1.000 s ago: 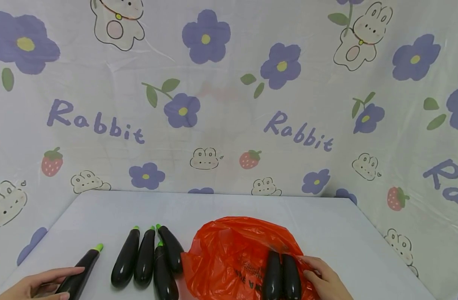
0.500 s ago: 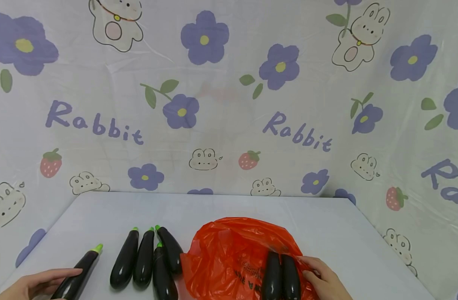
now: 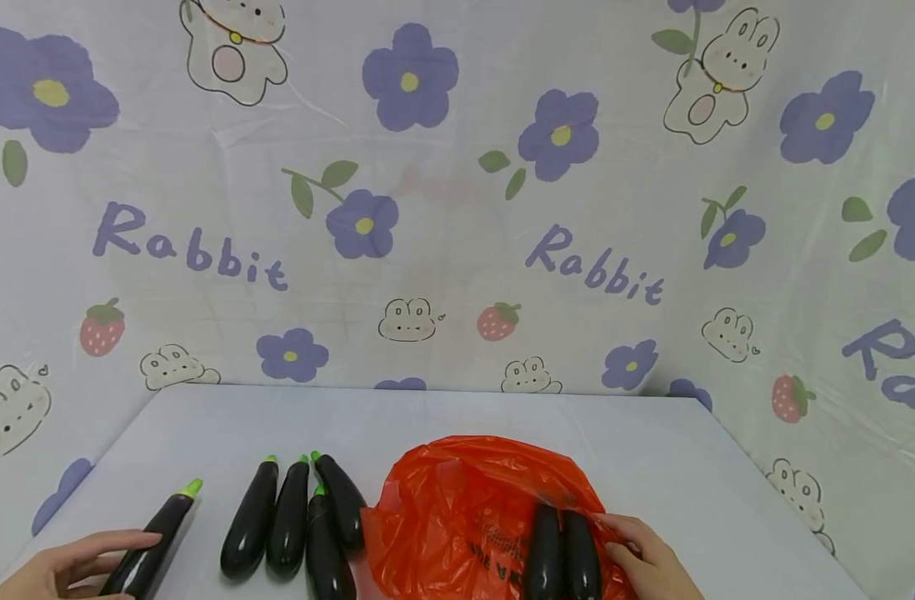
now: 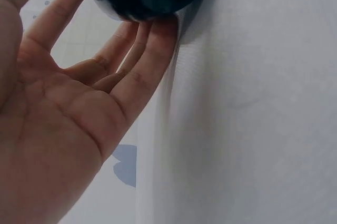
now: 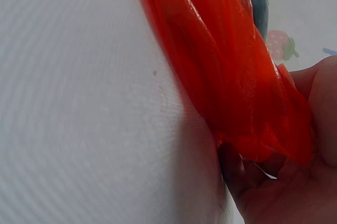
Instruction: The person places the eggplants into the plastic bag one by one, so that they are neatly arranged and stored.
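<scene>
At the left of the head view, my left hand (image 3: 71,567) grips a dark eggplant (image 3: 156,533) with a green stem end, fingers on one side and thumb on the other. Its rounded end shows above the fingers in the left wrist view, close to the tabletop. My right hand (image 3: 648,560) pinches the right edge of a red plastic bag (image 3: 442,508); in the right wrist view the bunched film (image 5: 226,76) runs into the fingers. Two eggplants (image 3: 545,554) lie side by side at the bag's mouth, their far ends hidden inside it.
Several more eggplants (image 3: 251,521) lie close together between my left hand and the bag, stems pointing away. All rest on a white table (image 3: 337,417). Behind it hangs a cloth (image 3: 442,250) printed with rabbits, flowers and strawberries.
The eggplant in my left hand has shifted slightly, its stem end a little higher in view. My right hand and the bag have stayed put.
</scene>
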A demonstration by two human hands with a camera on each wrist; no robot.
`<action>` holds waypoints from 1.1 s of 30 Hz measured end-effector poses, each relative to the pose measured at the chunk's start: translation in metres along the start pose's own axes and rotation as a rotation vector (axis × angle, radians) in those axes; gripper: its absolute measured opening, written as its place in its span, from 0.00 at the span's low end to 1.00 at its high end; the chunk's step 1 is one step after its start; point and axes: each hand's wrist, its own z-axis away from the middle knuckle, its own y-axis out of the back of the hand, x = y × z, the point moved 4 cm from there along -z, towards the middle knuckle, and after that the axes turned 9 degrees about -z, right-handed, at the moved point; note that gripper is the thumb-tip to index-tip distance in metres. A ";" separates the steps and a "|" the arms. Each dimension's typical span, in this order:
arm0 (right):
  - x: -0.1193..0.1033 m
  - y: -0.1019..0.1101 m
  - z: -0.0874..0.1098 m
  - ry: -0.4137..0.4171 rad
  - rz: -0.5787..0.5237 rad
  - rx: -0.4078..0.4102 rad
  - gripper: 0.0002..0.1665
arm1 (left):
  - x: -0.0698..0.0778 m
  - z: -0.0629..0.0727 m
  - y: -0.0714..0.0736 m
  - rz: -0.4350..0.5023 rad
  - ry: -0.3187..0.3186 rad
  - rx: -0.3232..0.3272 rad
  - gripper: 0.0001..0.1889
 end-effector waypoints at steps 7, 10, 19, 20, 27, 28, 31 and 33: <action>0.001 0.000 0.000 -0.005 0.000 -0.005 0.23 | 0.000 0.000 0.001 -0.019 -0.028 0.021 0.33; 0.001 0.000 0.000 -0.012 -0.007 -0.005 0.23 | 0.000 0.000 0.000 -0.041 -0.018 0.049 0.34; 0.000 -0.001 -0.001 -0.009 -0.006 -0.013 0.22 | 0.003 0.001 -0.001 -0.066 -0.003 0.101 0.36; -0.001 -0.001 -0.001 -0.008 -0.005 -0.013 0.22 | 0.003 0.001 -0.001 -0.067 -0.001 0.103 0.36; -0.001 -0.002 -0.001 -0.008 -0.005 -0.011 0.23 | 0.002 0.002 -0.001 -0.029 0.029 0.113 0.36; -0.001 -0.001 -0.001 -0.003 -0.005 -0.014 0.23 | 0.002 0.002 -0.001 -0.018 0.037 0.114 0.35; -0.001 0.000 -0.002 0.011 0.001 -0.022 0.22 | 0.004 0.002 -0.001 0.022 0.084 0.128 0.35; -0.001 0.001 -0.003 0.013 -0.001 -0.024 0.22 | 0.008 0.002 -0.002 0.037 0.119 0.145 0.35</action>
